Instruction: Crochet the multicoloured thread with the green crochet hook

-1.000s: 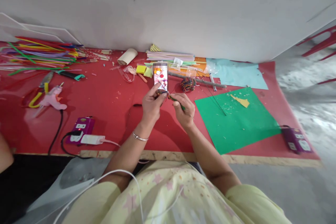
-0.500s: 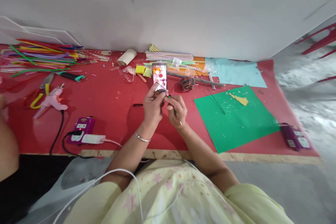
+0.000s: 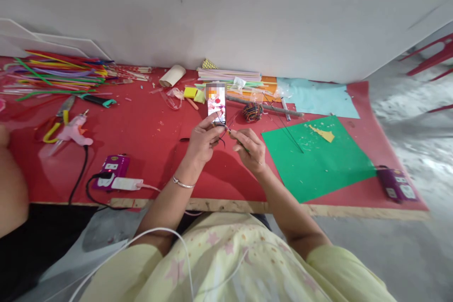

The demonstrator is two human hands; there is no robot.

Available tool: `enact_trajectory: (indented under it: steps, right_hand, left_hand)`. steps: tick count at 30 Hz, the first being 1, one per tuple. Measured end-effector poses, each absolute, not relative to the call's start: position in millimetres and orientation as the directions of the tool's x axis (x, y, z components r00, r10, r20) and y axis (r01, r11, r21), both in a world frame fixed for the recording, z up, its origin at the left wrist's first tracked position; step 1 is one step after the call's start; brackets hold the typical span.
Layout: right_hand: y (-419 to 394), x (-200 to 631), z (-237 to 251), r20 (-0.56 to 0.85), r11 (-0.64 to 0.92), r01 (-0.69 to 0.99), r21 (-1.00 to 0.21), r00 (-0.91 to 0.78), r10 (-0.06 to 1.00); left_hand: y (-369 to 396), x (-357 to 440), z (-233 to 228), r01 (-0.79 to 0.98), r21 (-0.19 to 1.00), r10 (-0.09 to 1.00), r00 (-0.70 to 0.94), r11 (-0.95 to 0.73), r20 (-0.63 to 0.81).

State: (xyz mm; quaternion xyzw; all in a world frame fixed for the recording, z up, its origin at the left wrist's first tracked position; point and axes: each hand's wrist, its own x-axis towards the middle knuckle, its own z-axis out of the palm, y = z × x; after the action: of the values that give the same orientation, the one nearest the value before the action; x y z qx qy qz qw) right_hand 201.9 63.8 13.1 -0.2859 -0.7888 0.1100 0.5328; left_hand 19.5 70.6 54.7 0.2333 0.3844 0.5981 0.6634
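Note:
My left hand (image 3: 203,141) is closed, pinching a small dark bit of multicoloured yarn (image 3: 218,124) between thumb and fingers. My right hand (image 3: 250,148) sits just to the right, fingers wrapped round a thin crochet hook (image 3: 244,145), mostly hidden by the palm. Its front end points left, close to the yarn, and a strand runs between the hands. Right behind the fingers a phone (image 3: 216,104) shows a bright picture on its screen. The multicoloured yarn ball (image 3: 252,112) rests beyond my right hand, beside a grey stick (image 3: 279,111).
On the red table (image 3: 152,127) at left lie a pink glue gun (image 3: 76,131), scissors (image 3: 58,120) and a purple power socket (image 3: 113,170). A green sheet (image 3: 318,170) covers the right. Pipe cleaners (image 3: 60,73) fill the back left. Another person's arm (image 3: 12,184) is at far left.
My hands have moved apart; the right one shifted right with the crochet hook, the left one slightly left. A strand of yarn now shows between them.

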Motion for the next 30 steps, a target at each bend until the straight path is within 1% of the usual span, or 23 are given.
enact_trajectory:
  steps: [4,11,21,25,30]
  right_hand:
    - [64.8,210.7,16.7,0.800,0.840,0.367,-0.399,-0.308,0.515]
    - [67.0,219.5,17.9,0.824,0.878,0.376,-0.297,-0.363,0.434]
    - [61.4,226.2,29.4,0.799,0.889,0.420,-0.182,-0.463,0.383]
    - [58.2,230.7,30.4,0.782,0.889,0.421,-0.182,-0.486,0.390]
    - [55.3,234.8,35.0,0.764,0.891,0.401,-0.212,-0.501,0.407]
  left_hand:
    - [71.4,17.5,50.7,-0.572,0.802,0.977,-0.007,0.172,-0.215]
    - [70.1,15.6,53.8,-0.525,0.824,0.971,0.015,0.212,-0.240]
    - [70.6,14.7,59.0,-0.514,0.827,0.959,-0.030,0.227,-0.282]
    - [70.6,15.7,61.3,-0.507,0.827,0.953,-0.032,0.243,-0.300]
    - [71.3,14.6,61.8,-0.482,0.844,0.961,-0.018,0.235,-0.277]
